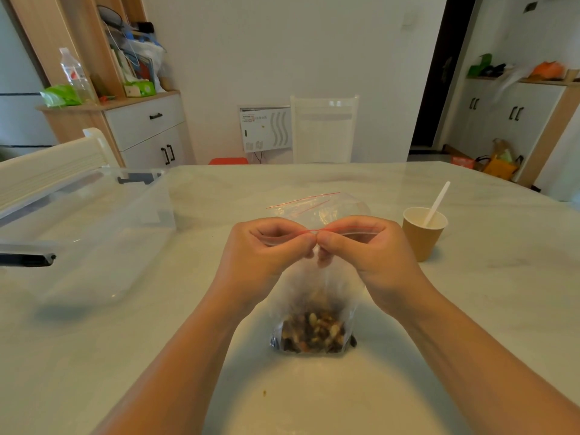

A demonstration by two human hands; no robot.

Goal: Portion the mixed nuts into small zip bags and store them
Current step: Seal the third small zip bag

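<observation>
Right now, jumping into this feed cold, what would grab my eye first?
Front and centre, the left hand and right hand pinch the red-striped top of a zip bag whose mixed nuts sit at its bottom on the table. A clear storage bin stands at left; a paper cup holding a white spoon stands at right.

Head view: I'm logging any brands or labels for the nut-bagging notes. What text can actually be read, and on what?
No text can be read.
White wall panel: a printed label with red marks, too small and blurred to read.
Clear bottle on the cabinet: red-marked label, unreadable.
Green packet on the shelf: print too blurred.
Zip bag of nuts, paper cup, clear storage box: no print visible.
</observation>
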